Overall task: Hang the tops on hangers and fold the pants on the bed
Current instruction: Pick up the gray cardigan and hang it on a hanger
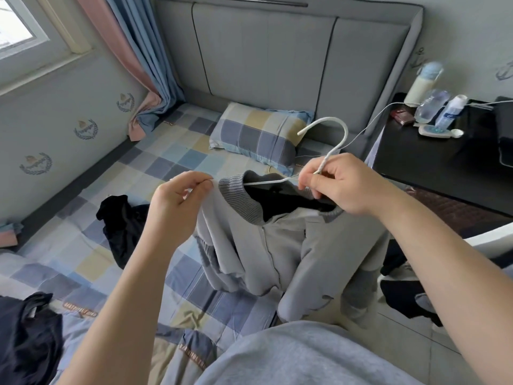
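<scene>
The right hand point(337, 184) pinches the neck of the white hanger point(330, 140). The left hand point(177, 201) pinches the shoulder of the grey jacket point(266, 245). The jacket hangs on the hanger above the bed point(83, 259) edge.

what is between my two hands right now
The ribbed collar of the grey jacket and one arm of the white hanger span the gap between the left hand and right hand, seen in the head view.
</scene>
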A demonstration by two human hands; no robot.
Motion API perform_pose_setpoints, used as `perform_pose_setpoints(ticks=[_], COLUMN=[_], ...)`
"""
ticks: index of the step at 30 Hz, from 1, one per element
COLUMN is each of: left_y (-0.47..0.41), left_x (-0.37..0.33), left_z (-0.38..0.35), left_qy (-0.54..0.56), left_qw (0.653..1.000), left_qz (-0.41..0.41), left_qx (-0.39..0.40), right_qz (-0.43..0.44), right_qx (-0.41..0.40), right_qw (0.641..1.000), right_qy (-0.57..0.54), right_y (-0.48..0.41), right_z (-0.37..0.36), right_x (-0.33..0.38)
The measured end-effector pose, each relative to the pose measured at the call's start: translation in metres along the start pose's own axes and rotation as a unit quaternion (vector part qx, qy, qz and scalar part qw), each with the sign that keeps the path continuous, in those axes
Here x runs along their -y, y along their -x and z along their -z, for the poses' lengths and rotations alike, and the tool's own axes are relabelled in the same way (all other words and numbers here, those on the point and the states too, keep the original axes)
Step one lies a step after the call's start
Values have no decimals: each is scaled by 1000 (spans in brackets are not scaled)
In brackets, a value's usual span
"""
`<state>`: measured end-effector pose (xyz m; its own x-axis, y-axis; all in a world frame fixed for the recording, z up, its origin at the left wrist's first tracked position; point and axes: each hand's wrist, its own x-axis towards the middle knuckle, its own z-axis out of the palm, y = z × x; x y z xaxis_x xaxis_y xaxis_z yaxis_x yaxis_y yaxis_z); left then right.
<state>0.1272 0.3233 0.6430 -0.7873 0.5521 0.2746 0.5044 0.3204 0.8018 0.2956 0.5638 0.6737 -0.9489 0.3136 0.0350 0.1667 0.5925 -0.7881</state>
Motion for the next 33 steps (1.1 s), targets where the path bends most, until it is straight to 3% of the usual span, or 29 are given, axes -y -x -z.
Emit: perform_pose_setpoints(ticks=[7, 10, 13, 16, 19, 22, 24, 27, 33], left_y=[-7, 1, 10, 10, 5, 1, -1, -7, -28], left_x=[2, 19, 39, 47, 47, 36, 29, 31, 32], left_z=[-10, -24, -34, -24, -8, -3, -4, -3, -12], left_qy=[11, 13, -12, -38, -25, -4, 24, 30, -37], left_qw=[999, 997, 992, 990, 983, 983, 984, 984, 983], left_qz=[-44, 44, 126, 78, 37, -9, -21, 22, 98], left_qx=[7, 57, -31, -115, -177, -186, -176, -172, -149], right_qz=[36, 58, 65, 49, 0, -43, -39, 12, 43], right_qx=[-43, -79, -92, -85, -18, 8, -39, -117, -98], right_qw=[997, 993, 992, 994, 1000, 999, 998, 991, 988], right_qy=[-54, -61, -54, -51, -17, 22, 22, -66, -113], right_y=[1, 1, 3, 6, 6, 4, 3, 7, 6], right_z=[5, 12, 17, 21, 17, -1, -12, -15, -22], right_x=[14, 16, 12, 2, -11, -19, -20, -22, -14])
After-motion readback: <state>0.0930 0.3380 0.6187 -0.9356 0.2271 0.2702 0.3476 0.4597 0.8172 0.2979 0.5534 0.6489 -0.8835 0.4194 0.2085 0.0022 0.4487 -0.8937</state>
